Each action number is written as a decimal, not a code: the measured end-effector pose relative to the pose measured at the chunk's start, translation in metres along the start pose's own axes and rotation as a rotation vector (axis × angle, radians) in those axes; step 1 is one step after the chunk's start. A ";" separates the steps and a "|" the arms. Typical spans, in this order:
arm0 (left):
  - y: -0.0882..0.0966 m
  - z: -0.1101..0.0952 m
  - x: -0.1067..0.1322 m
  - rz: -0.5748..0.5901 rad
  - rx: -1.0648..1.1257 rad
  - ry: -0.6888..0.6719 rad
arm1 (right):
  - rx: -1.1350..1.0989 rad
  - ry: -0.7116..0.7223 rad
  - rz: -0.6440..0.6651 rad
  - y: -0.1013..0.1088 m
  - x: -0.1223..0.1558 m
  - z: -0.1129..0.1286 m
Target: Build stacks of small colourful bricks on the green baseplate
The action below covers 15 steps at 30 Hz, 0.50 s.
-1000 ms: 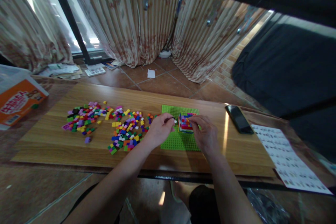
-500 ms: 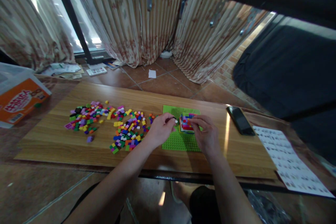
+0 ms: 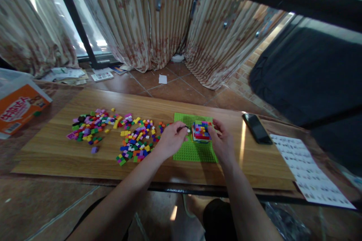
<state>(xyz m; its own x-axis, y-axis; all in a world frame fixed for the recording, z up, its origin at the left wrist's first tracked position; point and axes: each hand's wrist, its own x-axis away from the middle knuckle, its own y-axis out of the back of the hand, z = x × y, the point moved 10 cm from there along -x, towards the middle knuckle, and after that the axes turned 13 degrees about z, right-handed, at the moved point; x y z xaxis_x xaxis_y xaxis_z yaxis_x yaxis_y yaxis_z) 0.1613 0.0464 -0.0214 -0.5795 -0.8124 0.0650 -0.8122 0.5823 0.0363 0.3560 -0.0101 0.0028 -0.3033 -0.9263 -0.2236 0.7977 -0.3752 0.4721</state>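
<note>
A small block of stacked toy bricks (image 3: 201, 131), many-coloured on top with white and other layers below, stands on a green baseplate (image 3: 195, 154). My left hand (image 3: 172, 139) is closed in a pinch just left of the stack. Between its fingertips small toy bricks (image 3: 188, 130) show, dark and white; their exact number is hard to make out. On the stack's right side is my right hand (image 3: 223, 143), thumb and forefinger spread with nothing visible in them. Its thumb is close to the stack's edge; whether it touches I cannot tell.
Loose bricks (image 3: 135, 145) in many colours lie spread over the left of the wooden board (image 3: 93, 169). A phone (image 3: 257, 128) and a printed sheet (image 3: 308, 169) are at the right. A clear box with an orange label (image 3: 21, 109) stands far left.
My right hand has come off the top of the stack to its right side, and its fingers have parted. My left hand keeps its pinch in nearly the same place.
</note>
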 end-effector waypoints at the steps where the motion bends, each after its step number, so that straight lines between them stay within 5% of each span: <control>1: 0.000 0.000 0.000 0.000 0.000 -0.003 | -0.016 0.000 0.014 -0.004 0.000 -0.003; 15: -0.001 -0.002 0.002 -0.003 -0.007 0.017 | -0.124 -0.095 0.052 -0.020 -0.005 -0.013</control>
<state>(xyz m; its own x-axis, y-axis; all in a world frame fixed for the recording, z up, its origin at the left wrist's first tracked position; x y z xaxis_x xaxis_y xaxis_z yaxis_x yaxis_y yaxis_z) 0.1612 0.0447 -0.0191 -0.5755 -0.8137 0.0820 -0.8136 0.5798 0.0438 0.3482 0.0022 -0.0172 -0.3034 -0.9456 -0.1175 0.8698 -0.3252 0.3710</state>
